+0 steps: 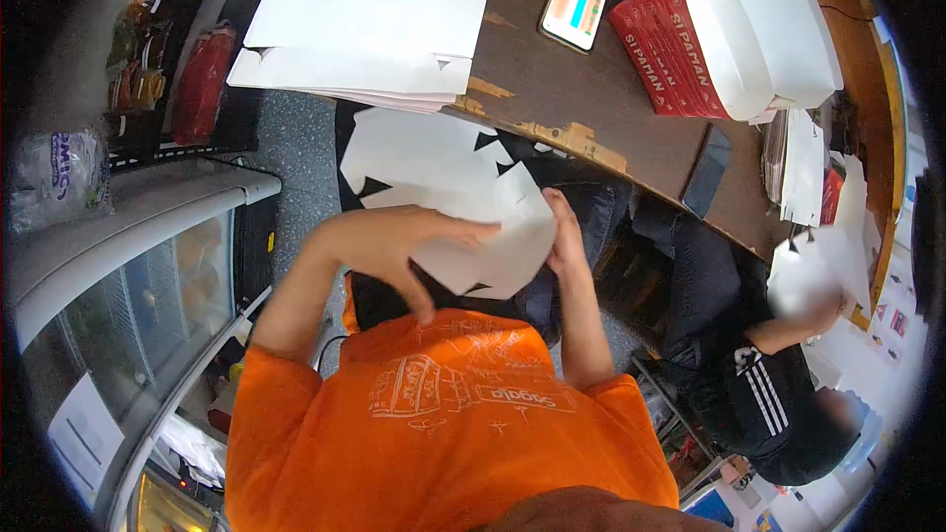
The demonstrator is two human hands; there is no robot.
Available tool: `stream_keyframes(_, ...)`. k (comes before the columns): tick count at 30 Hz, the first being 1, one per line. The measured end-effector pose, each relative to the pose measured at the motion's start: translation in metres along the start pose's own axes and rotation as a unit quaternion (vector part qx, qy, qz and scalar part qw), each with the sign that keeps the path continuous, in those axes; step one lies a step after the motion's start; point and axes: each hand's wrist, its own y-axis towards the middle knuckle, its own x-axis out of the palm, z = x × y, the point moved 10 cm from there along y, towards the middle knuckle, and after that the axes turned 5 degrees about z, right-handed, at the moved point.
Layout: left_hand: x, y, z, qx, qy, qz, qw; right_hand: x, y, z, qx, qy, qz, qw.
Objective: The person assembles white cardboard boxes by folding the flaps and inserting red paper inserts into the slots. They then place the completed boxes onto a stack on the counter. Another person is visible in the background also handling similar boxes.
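A white die-cut cardboard box blank (434, 160) with notched corners lies over my lap, its near right part bent upward. My left hand (419, 238) is spread over the near left part of the blank, thumb and fingers apart. On the right side, my right hand (566, 232) grips the edge of the blank, with some of its fingers hidden behind the card. Just beyond, a stack of flat white blanks (365, 20) rests on the brown table (522, 89) and overhangs its near edge.
On the table are a lit phone (576, 2), a dark phone (707, 170) and nested red-and-white folded boxes (729, 39). At the right, a co-worker in a black sleeve (764, 394) handles another white blank (818, 266). A glass-fronted cooler (148, 276) stands to the left.
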Motion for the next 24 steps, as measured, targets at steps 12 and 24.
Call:
stream_keyframes(12,0.011,0.016,-0.19,-0.327,-0.292,0.266,0.858,0.08,-0.102,-0.123,-0.508,-0.337,-0.019,0.793)
stream_keyframes(24,-0.002,0.036,-0.121,-0.145,0.038,0.446,0.882,0.081,-0.065,-0.095,-0.463,-0.43,0.006,0.775)
